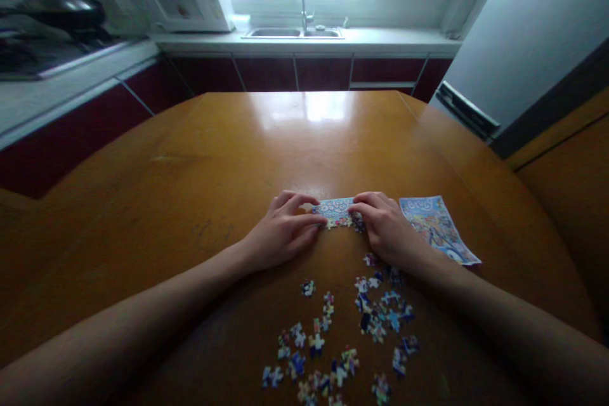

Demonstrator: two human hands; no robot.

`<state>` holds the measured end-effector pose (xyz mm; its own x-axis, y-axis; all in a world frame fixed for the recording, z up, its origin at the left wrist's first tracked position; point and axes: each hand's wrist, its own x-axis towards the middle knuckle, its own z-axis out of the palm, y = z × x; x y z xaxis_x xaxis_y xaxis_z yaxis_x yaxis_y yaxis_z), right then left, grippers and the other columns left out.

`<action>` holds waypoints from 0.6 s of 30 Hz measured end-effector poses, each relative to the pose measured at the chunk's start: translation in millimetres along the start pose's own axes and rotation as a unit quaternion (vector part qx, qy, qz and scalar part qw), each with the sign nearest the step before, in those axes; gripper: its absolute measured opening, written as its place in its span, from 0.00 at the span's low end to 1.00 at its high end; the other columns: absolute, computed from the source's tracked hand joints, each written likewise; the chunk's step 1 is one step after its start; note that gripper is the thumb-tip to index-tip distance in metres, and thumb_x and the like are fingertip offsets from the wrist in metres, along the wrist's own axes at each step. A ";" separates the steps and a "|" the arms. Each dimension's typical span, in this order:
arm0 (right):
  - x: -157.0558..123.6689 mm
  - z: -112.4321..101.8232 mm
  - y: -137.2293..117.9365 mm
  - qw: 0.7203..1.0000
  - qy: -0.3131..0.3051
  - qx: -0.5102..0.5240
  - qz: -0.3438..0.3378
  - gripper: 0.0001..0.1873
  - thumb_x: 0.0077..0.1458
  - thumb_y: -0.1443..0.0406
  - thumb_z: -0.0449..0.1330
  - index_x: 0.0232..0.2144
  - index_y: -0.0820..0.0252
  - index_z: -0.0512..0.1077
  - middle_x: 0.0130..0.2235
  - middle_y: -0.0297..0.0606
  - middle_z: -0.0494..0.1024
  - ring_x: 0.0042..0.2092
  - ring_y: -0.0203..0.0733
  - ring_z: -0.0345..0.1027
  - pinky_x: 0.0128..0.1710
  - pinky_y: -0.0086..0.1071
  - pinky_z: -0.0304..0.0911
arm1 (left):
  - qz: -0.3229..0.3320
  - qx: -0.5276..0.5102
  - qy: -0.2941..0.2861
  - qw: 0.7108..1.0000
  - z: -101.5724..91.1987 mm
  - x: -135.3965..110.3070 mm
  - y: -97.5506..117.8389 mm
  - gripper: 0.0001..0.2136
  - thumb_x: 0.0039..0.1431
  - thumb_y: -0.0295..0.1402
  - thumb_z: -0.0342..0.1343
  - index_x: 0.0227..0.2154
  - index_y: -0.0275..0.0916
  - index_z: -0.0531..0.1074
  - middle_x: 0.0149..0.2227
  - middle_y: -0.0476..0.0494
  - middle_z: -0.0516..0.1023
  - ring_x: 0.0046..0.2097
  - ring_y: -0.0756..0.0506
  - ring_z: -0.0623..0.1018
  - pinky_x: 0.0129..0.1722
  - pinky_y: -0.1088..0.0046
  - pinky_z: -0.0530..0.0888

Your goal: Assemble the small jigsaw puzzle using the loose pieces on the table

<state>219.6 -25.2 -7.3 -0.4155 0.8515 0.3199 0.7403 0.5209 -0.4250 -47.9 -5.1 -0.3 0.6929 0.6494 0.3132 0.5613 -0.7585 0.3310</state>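
A short strip of joined puzzle pieces (335, 210) lies on the round wooden table (200, 165) between my two hands. My left hand (280, 231) rests at the strip's left end, fingers curled with the fingertips pressing on it. My right hand (387, 225) covers the strip's right end, fingers bent and pinched on its edge. Several loose puzzle pieces (352, 330) are scattered on the table nearer to me, between my forearms. A colourful reference picture (435, 228) lies flat just right of my right hand.
Beyond the table runs a kitchen counter with a sink and tap (304, 28) under a bright window. A microwave (188, 6) stands to its left, a stove with a pan (61, 13) at far left. A grey fridge (523, 44) stands at right.
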 end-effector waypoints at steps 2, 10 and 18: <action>0.5 0.4 -1.3 1.000 0.004 -0.003 0.005 0.19 0.56 0.77 0.52 0.44 0.57 0.75 0.50 0.43 0.75 0.53 0.50 0.64 0.51 0.45 0.60 | 0.000 0.002 0.003 1.000 0.8 0.3 -0.6 0.12 0.64 0.33 0.55 0.47 0.51 0.77 0.55 0.44 0.70 0.55 0.40 0.66 0.57 0.53 0.66; 0.8 0.7 -1.9 1.000 0.010 0.003 0.010 0.17 0.57 0.76 0.52 0.43 0.57 0.75 0.49 0.43 0.75 0.51 0.49 0.64 0.51 0.42 0.58 | -0.006 0.014 0.008 1.000 0.0 0.8 1.5 0.11 0.66 0.33 0.54 0.47 0.51 0.77 0.56 0.44 0.68 0.56 0.39 0.64 0.58 0.52 0.66; 4.6 0.3 -2.1 0.999 0.020 0.018 0.017 0.18 0.56 0.77 0.51 0.43 0.60 0.75 0.47 0.43 0.77 0.50 0.47 0.64 0.50 0.40 0.59 | 0.006 0.001 0.005 1.000 -3.3 2.4 2.0 0.12 0.68 0.32 0.51 0.48 0.49 0.76 0.55 0.44 0.69 0.55 0.40 0.65 0.57 0.52 0.67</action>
<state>216.0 -22.4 -5.2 -0.3675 0.8663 0.3383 0.7338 0.4936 -0.4668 -46.6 -5.0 4.1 0.6947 0.6410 0.3265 0.5539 -0.7662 0.3258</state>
